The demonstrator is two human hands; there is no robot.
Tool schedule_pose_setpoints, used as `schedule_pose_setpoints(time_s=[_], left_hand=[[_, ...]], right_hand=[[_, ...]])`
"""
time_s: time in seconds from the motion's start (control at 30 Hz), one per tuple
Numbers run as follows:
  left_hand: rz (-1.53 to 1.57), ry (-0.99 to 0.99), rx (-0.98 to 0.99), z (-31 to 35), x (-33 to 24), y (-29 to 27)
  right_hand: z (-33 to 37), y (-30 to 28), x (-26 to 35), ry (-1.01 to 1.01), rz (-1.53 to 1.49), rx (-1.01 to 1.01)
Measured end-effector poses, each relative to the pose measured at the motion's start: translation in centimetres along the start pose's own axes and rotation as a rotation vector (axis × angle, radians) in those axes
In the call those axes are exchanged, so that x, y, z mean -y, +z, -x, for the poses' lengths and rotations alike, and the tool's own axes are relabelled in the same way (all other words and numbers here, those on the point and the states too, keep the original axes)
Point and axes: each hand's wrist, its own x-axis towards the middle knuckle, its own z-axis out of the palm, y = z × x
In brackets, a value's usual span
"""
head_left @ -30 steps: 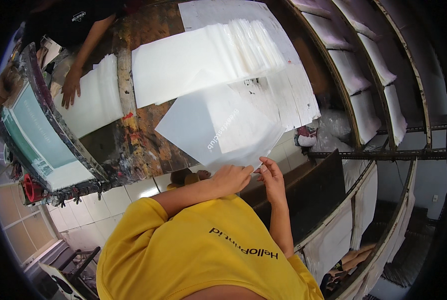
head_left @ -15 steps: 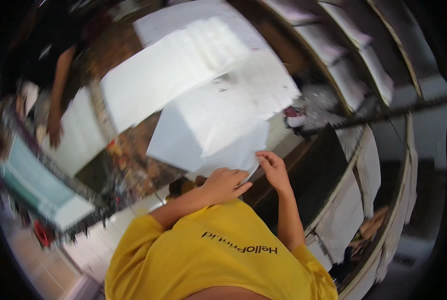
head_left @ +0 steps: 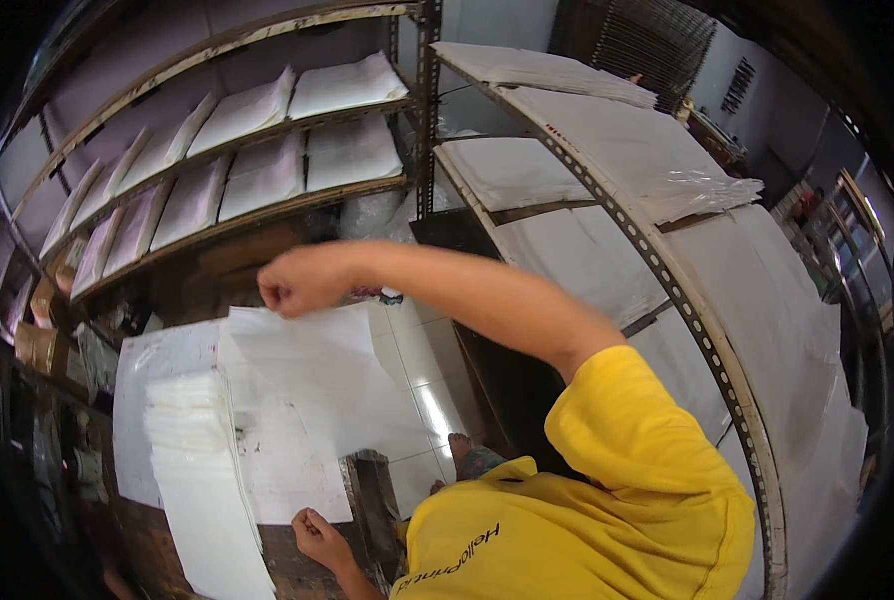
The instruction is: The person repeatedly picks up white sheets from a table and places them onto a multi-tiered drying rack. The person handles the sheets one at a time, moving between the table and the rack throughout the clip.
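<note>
Thin sheet (head_left: 322, 362): pale, blurred, over the right part of the white board (head_left: 297, 490).
Right hand (head_left: 302, 283): fingers curled at the sheet's far edge; a firm hold cannot be told.
Left hand (head_left: 320, 537): fingers drawn together by the board's near edge; its hold is unclear.
Sheet stack (head_left: 207, 480): left, on the worktop (head_left: 282, 555).
Risk: a loose hold could drop the sheet onto the floor (head_left: 407, 350); a quick swing might crease it.

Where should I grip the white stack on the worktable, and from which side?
I'd take the white stack at its ridged upper end in the picture, coming from the right, the side where the left hand is. The layered edges at that end should catch best; the lower part looks flatter and smoother.
</note>
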Motion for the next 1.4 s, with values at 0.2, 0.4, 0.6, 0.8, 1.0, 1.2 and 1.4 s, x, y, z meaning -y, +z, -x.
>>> schedule_pose_setpoints(time_s=[0.2,0.4,0.6,0.8,1.0,1.2,1.4], left_hand=[[-0.037,0.0,-0.004,-0.6,2.0,3.3],[-0.186,-0.006,-0.006,-0.8,2.8,5.0],[-0.33,-0.061,0.099,-2.3,-2.1,4.1],[-0.341,-0.122,0.1,-3.4,-3.2,5.1],[-0.355,-0.195,0.073,-3.5,-5.5,4.8],[-0.386,-0.158,0.062,-3.3,-4.2,5.4],[-0.447,-0.192,0.063,-3.3,-3.0,5.5]], right_hand=[[4.8,-16.0,1.0,0.184,0.116,-0.101],[21.8,-28.4,-0.6,0.56,0.233,-0.573],[44.4,-34.9,-3.7,0.844,0.185,-1.064],[62.8,-33.9,-5.9,1.213,0.115,-1.519],[69.7,-29.0,-11.2,1.51,0.182,-1.67],[73.9,-28.2,-14.5,1.822,0.106,-1.426],[71.1,-26.6,-12.4,1.675,-0.066,-1.426]])
